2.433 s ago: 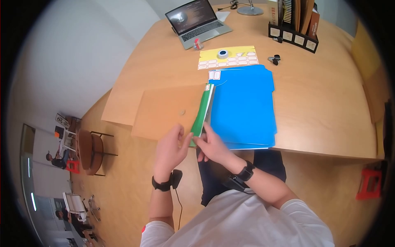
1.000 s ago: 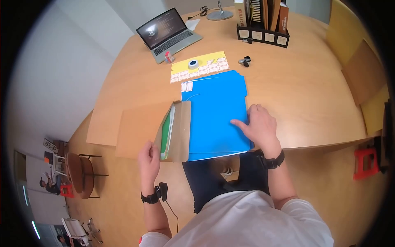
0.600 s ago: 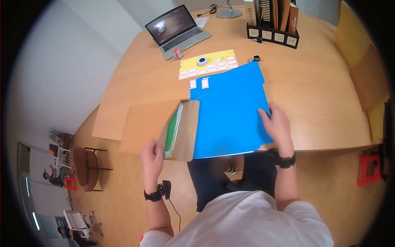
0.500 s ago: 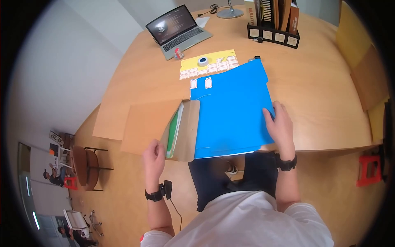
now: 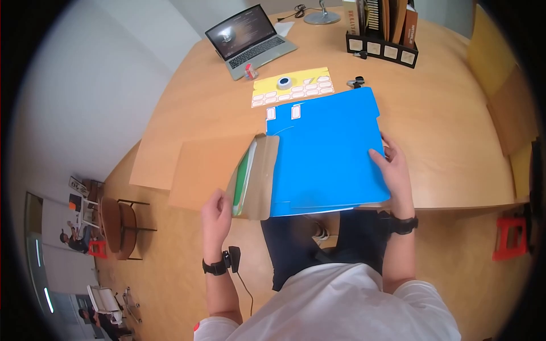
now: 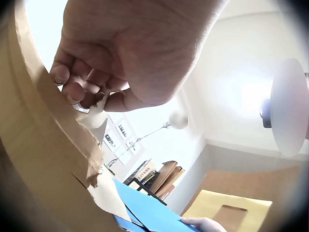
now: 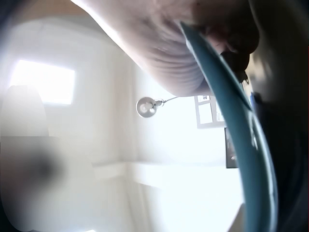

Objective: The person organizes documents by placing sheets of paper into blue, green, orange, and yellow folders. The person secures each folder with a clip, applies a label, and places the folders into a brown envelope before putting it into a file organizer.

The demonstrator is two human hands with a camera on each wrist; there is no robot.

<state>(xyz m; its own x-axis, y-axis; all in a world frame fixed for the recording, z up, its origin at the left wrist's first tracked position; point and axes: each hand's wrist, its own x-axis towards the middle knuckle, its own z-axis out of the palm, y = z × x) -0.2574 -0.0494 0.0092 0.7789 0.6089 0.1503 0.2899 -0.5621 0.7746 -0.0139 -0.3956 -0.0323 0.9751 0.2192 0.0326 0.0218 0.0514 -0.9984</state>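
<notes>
The left hand (image 5: 216, 219) pinches the upper layer of a brown envelope (image 5: 205, 165) at its near edge, and the envelope's mouth gapes toward the right. A green folder (image 5: 243, 176) with white sheets shows inside it. Beside the envelope's flap (image 5: 263, 176) lie blue folders (image 5: 327, 153), whose left side meets the flap. The right hand (image 5: 398, 173) grips the top blue folder at its right edge, thumb above and fingers beneath. In the right wrist view the blue folder's edge (image 7: 241, 140) runs from that hand. Two white labels lie at the blue stack's upper left.
Behind the folders are a yellow label sheet (image 5: 267, 85), a roll of tape (image 5: 284, 83) and black clips (image 5: 356, 82). Farther back stand a laptop (image 5: 250, 42), a lamp base (image 5: 322, 17) and a black file rack (image 5: 382, 50). A small red-and-clear object (image 5: 250, 71) sits by the laptop.
Both hands worked at the green folder's near end earlier; now they are apart. The envelope's mouth has opened, and the right hand has taken the top blue folder and shifted it rightward over the stack.
</notes>
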